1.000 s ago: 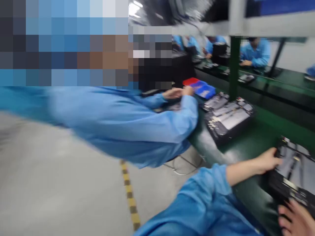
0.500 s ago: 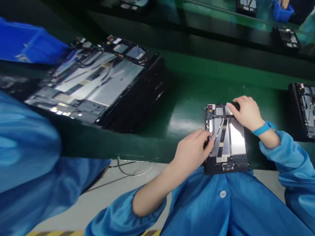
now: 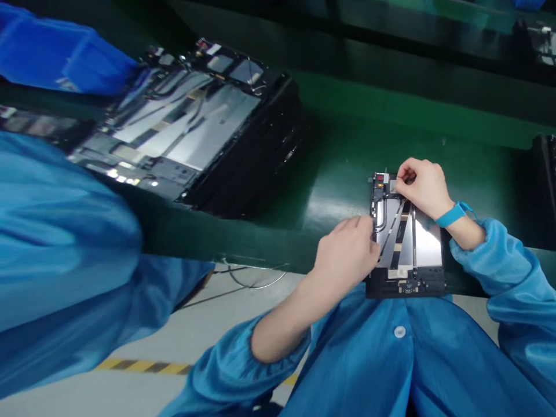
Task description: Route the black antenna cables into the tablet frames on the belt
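An opened tablet housing [image 3: 428,243] lies at the green table's front edge, its silver inside, dark ribbon cables and small circuit parts showing. My right hand [image 3: 423,185] is over its upper part, thumb and forefinger pinched together just above the surface. Whatever sits in that pinch is too small to make out. At the housing's left edge is my left hand [image 3: 347,249], its fingers curled in and slightly blurred. What those fingers hold, if anything, is hidden.
A tall stack of similar opened housings [image 3: 208,133] stands to the left, with a blue bin [image 3: 65,52] behind it. Another person's blue sleeve [image 3: 65,243] is at the far left. More dark housings [image 3: 545,179] are at the right edge.
My right hand has moved left across the housing's top, its fingers now in a pinch. My left hand has curled more closed at the left edge. The view has shifted slightly.
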`<act>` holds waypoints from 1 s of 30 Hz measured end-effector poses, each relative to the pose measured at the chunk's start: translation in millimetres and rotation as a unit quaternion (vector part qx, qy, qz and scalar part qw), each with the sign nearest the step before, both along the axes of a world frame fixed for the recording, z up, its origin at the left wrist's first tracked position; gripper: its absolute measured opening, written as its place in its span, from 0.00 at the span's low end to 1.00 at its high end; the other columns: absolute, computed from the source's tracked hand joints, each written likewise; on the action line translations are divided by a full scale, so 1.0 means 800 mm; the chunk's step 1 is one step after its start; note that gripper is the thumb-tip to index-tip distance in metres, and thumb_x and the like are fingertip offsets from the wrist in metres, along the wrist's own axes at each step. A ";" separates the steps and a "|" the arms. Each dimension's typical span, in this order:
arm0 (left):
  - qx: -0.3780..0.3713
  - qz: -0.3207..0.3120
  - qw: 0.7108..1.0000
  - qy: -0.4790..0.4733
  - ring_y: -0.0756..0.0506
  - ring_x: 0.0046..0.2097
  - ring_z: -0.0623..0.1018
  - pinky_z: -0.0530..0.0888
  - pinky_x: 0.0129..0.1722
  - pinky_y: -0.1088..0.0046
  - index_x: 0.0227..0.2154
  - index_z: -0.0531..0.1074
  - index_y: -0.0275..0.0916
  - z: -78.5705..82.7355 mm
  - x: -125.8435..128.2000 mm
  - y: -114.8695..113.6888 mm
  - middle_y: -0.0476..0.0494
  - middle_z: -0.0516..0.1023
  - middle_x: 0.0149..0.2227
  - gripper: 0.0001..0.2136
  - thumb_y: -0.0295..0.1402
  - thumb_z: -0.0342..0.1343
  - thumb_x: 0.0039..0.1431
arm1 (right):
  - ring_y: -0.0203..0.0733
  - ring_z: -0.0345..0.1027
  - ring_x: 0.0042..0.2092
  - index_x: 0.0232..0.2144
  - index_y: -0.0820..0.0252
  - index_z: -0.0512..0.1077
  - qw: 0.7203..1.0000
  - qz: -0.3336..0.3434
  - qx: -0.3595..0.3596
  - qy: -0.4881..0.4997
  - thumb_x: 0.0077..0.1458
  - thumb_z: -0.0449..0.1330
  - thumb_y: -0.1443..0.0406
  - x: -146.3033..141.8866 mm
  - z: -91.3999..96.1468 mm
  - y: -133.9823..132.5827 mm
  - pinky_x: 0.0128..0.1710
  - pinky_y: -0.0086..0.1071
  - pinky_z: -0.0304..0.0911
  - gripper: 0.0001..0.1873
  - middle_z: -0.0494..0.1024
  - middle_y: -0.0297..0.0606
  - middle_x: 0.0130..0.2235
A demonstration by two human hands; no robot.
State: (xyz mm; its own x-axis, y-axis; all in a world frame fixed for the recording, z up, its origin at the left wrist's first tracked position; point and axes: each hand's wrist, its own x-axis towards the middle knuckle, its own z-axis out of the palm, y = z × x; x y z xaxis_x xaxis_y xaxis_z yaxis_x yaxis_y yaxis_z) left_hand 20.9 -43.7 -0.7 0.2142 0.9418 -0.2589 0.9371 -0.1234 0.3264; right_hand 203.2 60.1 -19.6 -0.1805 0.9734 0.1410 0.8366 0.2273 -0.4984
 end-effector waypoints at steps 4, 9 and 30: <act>-0.040 0.112 0.985 -0.123 0.43 0.31 0.79 0.74 0.36 0.67 0.35 0.70 0.40 -0.028 -0.028 -0.009 0.48 0.77 0.30 0.05 0.27 0.51 0.59 | 0.46 0.72 0.39 0.32 0.55 0.75 0.999 0.013 0.018 -0.027 0.52 0.60 0.72 0.001 0.008 -0.024 0.45 0.39 0.57 0.08 0.80 0.34 0.31; 0.168 0.172 0.957 -0.163 0.36 0.54 0.79 0.77 0.52 0.59 0.61 0.66 0.33 -0.044 -0.033 0.019 0.29 0.75 0.57 0.27 0.32 0.57 0.59 | 0.47 0.72 0.39 0.32 0.54 0.73 0.997 0.033 0.042 -0.047 0.53 0.58 0.71 0.003 0.010 -0.048 0.43 0.38 0.55 0.07 0.80 0.35 0.31; -0.224 0.041 0.859 -0.458 0.54 0.26 0.69 0.67 0.27 0.79 0.32 0.70 0.38 -0.037 -0.042 0.122 0.55 0.69 0.24 0.07 0.26 0.63 0.52 | 0.43 0.71 0.35 0.29 0.55 0.71 0.998 0.065 0.011 -0.005 0.54 0.58 0.70 0.008 0.002 -0.079 0.41 0.36 0.59 0.06 0.78 0.34 0.29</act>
